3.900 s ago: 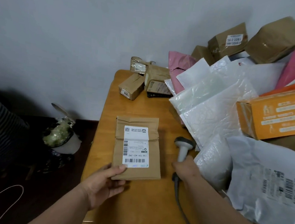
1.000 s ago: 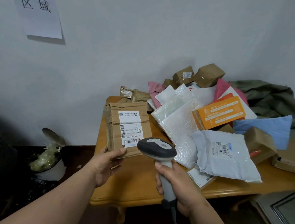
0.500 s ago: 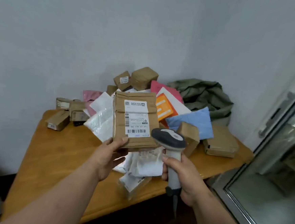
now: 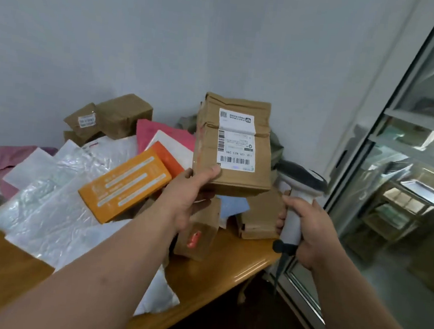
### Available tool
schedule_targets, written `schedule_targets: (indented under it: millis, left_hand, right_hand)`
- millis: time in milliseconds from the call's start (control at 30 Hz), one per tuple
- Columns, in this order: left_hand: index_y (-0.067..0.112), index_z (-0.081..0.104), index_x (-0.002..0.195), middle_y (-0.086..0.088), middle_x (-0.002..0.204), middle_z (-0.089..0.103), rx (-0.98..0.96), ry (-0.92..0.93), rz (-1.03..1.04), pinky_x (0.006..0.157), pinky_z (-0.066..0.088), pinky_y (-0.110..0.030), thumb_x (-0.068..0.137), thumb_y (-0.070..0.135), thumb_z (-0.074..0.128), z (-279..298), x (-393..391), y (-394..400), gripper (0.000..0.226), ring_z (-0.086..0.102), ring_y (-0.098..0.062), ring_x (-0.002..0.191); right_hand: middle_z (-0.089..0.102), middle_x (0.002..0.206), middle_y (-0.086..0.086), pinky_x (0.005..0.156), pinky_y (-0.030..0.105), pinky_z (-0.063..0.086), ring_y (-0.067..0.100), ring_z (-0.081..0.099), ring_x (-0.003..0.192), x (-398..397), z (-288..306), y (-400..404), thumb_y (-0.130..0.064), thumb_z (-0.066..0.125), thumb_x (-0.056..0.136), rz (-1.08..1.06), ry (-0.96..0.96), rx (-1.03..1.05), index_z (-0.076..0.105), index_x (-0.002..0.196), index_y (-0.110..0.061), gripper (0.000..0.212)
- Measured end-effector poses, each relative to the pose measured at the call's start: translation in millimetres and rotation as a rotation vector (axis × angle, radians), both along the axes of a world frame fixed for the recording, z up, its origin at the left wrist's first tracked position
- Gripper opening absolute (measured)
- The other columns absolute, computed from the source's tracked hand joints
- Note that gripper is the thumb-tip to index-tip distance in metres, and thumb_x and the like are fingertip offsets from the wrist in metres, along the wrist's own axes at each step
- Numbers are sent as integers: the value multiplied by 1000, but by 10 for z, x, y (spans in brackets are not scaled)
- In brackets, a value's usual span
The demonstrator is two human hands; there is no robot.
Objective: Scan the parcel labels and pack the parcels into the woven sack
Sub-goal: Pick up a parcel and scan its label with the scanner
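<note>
My left hand (image 4: 187,198) grips a brown paper parcel (image 4: 235,176) by its lower left corner and holds it upright above the table, its white barcode label (image 4: 236,140) facing me. My right hand (image 4: 309,231) grips the white handle of a barcode scanner (image 4: 300,186), whose grey head sits just right of the parcel's lower edge. The scanner's cable hangs down below my fist. No woven sack shows in the view.
A wooden table (image 4: 215,275) carries a heap of parcels: an orange box (image 4: 126,183), white plastic mailers (image 4: 52,203), pink bags (image 4: 158,133), brown boxes (image 4: 110,119). A small brown parcel (image 4: 200,235) stands near the table's edge. A glass door (image 4: 404,179) runs along the right.
My view has swung right along the table toward the glass door. The parcel has gone from lying on the table to held up in my left hand, and the scanner has been lifted beside it.
</note>
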State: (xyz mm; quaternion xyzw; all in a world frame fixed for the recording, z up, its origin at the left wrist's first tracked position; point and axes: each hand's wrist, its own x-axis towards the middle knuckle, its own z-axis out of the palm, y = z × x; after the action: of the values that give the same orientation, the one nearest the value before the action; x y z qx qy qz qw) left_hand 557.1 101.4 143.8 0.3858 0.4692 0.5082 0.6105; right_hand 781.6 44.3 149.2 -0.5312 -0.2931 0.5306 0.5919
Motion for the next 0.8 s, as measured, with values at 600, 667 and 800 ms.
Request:
schedule_targets:
  millis: [600, 667, 800]
  left_hand:
    - [26, 42, 139, -12, 123, 59, -370, 284, 69, 95, 52, -53, 69, 70, 75, 109, 1064, 2805, 89, 69, -36, 96]
    - [25, 41, 140, -13, 122, 59, -449, 307, 82, 91, 53, -51, 66, 75, 73, 33, 1101, 2975, 95, 68, -36, 94]
    - [22, 48, 130, -12, 115, 62, -570, 361, 105, 60, 54, -33, 67, 83, 63, -57, 1186, 3314, 89, 69, -32, 86]
  right_hand:
    - [71, 105, 10, 55, 31, 52, 21, 74, 63, 1074, -84, 3141, -27, 72, 90, 184, -26, -198, 60, 109, -22, 23]
    - [71, 107, 9, 55, 31, 53, 21, 74, 62, 1104, -164, 3461, -29, 73, 90, 249, -20, -234, 61, 116, -21, 30]
    - [73, 107, 8, 55, 32, 57, 21, 76, 65, 1116, -319, 3947, -32, 74, 88, 299, 2, -288, 62, 120, -22, 35]
